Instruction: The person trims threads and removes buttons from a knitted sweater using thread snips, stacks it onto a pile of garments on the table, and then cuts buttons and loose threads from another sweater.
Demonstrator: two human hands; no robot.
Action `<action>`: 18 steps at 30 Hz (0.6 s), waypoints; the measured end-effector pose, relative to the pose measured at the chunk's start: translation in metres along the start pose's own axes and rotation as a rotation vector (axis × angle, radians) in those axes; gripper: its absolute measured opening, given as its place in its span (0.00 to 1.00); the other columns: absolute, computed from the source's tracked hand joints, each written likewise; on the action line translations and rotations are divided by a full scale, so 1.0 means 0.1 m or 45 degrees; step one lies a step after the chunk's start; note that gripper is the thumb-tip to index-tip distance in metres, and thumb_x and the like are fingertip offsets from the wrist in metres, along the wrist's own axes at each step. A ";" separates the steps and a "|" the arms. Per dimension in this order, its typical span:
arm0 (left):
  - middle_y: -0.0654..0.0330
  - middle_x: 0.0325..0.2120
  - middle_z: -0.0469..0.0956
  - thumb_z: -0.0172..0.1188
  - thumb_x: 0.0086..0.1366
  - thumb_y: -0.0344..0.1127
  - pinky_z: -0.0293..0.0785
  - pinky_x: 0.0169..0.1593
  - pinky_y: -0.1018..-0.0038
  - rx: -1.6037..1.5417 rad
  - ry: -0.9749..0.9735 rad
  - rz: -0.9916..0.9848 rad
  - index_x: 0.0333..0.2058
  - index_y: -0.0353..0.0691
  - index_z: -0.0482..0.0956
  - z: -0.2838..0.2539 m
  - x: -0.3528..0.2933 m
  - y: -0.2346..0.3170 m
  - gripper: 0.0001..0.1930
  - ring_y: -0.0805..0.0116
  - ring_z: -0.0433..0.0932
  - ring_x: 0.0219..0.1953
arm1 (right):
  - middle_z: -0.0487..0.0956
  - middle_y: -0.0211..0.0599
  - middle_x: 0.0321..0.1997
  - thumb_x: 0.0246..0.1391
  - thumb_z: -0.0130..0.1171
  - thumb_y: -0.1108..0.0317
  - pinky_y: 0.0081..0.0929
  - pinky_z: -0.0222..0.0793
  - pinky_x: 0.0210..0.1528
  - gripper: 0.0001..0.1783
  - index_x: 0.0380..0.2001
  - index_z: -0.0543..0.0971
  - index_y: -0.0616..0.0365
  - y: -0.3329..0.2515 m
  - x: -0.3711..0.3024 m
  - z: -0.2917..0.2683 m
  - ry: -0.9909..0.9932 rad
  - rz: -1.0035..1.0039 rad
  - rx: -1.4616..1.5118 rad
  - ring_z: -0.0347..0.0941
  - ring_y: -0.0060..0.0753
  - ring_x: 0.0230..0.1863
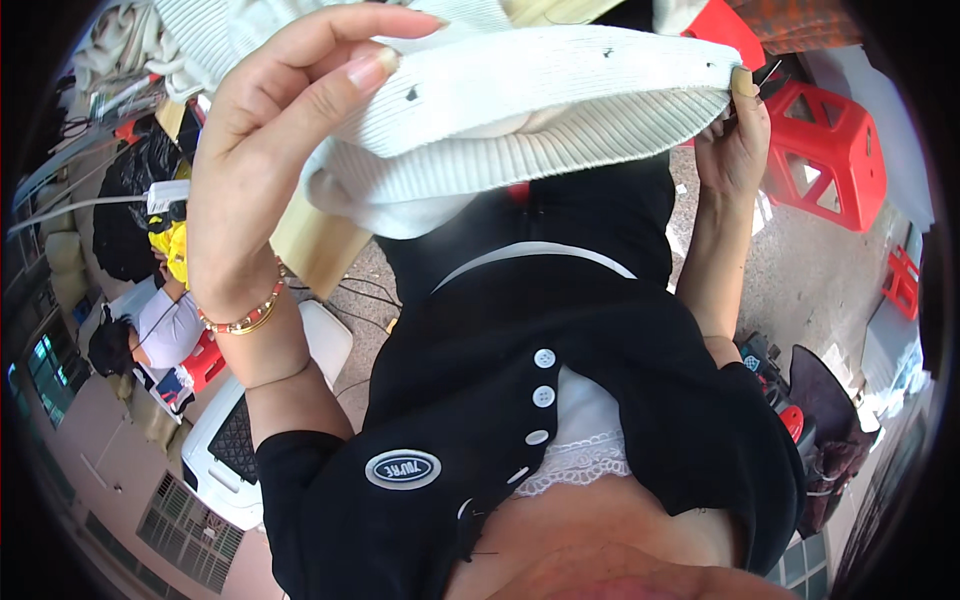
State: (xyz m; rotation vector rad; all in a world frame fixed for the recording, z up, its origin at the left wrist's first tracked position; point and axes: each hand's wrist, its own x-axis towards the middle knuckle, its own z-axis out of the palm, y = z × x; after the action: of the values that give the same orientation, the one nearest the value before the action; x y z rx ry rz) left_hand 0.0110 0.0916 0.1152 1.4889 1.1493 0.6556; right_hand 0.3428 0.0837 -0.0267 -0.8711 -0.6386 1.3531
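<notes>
A white ribbed knit piece is stretched across the upper middle, its opening gaping toward me. Several small dark marks dot its upper band. My left hand grips the left end, thumb on the band and forefinger reaching along its top edge. At the right end my right hand pinches the knit, thumb in front; its other fingers are partly hidden. A thin dark pointed thing sticks out beside the right thumb, too small to name. The knit's lower part hangs over a pale wooden surface.
More cream knitwear is heaped at the upper left, near a white power strip and a black plastic bag. A red plastic stool stands at right. Cables lie on the floor. Another person sits at far left.
</notes>
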 end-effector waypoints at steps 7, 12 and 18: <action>0.61 0.40 0.79 0.51 0.69 0.34 0.63 0.53 0.82 -0.133 -0.009 -0.016 0.53 0.32 0.73 0.00 -0.04 -0.15 0.17 0.79 0.74 0.44 | 0.70 0.21 0.29 0.60 0.54 0.72 0.10 0.55 0.30 0.15 0.50 0.74 0.61 0.12 0.09 0.18 -0.007 -0.249 -0.627 0.61 0.10 0.28; 0.62 0.41 0.79 0.56 0.66 0.33 0.63 0.53 0.82 -0.184 0.026 -0.056 0.53 0.35 0.74 0.11 -0.05 -0.28 0.18 0.79 0.73 0.46 | 0.70 0.28 0.27 0.57 0.57 0.71 0.21 0.62 0.33 0.12 0.44 0.77 0.62 0.22 -0.12 0.80 -0.159 -0.802 -1.175 0.66 0.23 0.28; 0.63 0.38 0.77 0.52 0.67 0.27 0.67 0.41 0.87 -0.619 0.065 -0.329 0.56 0.30 0.66 0.40 0.03 0.06 0.19 0.83 0.72 0.39 | 0.73 0.31 0.38 0.47 0.64 0.78 0.15 0.62 0.41 0.20 0.47 0.79 0.64 0.01 -0.29 1.04 -0.755 -0.493 -1.050 0.66 0.19 0.38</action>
State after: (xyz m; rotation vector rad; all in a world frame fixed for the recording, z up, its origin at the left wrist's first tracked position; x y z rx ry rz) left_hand 0.0490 0.0784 0.1101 0.9022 1.1002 0.7327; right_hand 0.2533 0.0720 0.0322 -0.9026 -1.8108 0.9661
